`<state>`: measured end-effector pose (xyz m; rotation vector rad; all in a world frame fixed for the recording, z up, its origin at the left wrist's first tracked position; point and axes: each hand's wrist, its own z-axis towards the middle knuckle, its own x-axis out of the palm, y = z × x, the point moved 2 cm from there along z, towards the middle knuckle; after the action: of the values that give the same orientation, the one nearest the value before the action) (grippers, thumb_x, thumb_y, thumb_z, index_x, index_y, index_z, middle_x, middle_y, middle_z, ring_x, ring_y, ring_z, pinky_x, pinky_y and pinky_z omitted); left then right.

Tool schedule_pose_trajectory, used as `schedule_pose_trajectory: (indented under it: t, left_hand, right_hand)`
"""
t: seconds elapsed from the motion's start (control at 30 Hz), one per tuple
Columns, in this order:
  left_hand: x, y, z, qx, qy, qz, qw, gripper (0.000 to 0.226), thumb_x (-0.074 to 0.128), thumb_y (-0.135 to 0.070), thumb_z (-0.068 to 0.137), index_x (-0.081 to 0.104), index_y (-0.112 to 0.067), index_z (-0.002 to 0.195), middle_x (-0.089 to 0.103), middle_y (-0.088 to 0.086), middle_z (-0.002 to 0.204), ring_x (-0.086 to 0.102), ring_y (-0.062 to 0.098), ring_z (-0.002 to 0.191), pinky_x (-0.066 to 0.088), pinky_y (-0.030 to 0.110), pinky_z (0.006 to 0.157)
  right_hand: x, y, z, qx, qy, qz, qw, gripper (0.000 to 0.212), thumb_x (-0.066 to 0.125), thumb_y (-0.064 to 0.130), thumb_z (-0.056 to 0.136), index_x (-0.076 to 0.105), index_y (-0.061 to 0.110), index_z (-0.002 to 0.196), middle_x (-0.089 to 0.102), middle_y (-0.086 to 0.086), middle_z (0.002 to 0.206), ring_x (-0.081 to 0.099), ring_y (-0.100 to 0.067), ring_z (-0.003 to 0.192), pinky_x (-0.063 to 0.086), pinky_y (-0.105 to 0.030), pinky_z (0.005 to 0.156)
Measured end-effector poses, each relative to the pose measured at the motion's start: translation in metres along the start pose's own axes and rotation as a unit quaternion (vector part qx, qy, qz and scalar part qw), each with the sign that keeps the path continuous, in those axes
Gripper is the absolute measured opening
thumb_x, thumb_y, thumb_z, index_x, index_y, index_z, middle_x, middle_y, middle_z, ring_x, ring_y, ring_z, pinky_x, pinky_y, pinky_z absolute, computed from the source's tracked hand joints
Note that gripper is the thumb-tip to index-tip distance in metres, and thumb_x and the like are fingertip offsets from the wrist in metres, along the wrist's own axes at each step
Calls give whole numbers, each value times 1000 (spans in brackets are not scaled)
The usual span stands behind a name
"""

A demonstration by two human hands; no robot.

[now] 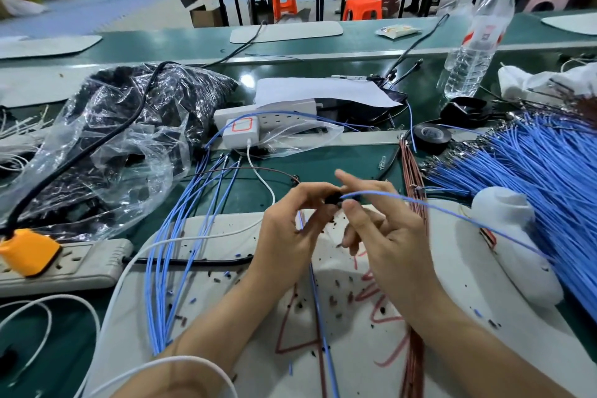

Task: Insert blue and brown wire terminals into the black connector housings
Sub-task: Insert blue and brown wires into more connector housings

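Black connector housing (332,199) sits pinched between the curled fingertips of my left hand (290,223), held just above the white mat (458,268) near the middle of my view. My right hand (381,229) meets it from the three o'clock side. Its thumb and a finger nip a blue wire (420,203) right where it enters the housing, and the forefinger sticks out towards twelve o'clock. That wire runs off towards four o'clock across the mat. A second blue wire (311,271) hangs from under my left hand towards six o'clock. A thin brown wire (242,169) arcs in from ten o'clock to the left fingertips.

At three o'clock lies the big bundle of blue wires (533,171), with the brown wire bundle (413,171) between it and my hands. At eight o'clock a loose fan of blue leads (181,236) crosses the green table (323,158). A roll of black tape (431,136) rests at one o'clock, with a water bottle (475,42) beyond it. A clear plastic bag (129,126) of dark parts lies at ten o'clock. At nine o'clock a grey power strip (80,268) carries an orange plug (29,252).
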<state>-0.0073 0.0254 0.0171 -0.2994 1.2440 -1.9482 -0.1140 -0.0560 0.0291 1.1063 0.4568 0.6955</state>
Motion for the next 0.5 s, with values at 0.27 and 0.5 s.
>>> schedule_pose_trajectory:
  t: [0.27,0.5]
  left_hand:
    - [-1,0,0,-69,-33,-149,986,13,63,-14,87,57,-12,98,69,-8,81,66,10,74,55,27,76]
    - [-30,20,24,-269,-259,-446,813,16,45,-1,95,57,-8,88,65,5,65,63,11,54,59,30,63]
  right_hand:
    - [-3,-5,3,23,15,-59,998,28,70,16,82,63,33,102,63,2,70,57,-11,55,50,-25,56]
    - [-9,-3,8,184,267,23,945,47,59,-13,84,49,20,117,55,4,66,48,-11,54,42,-20,51]
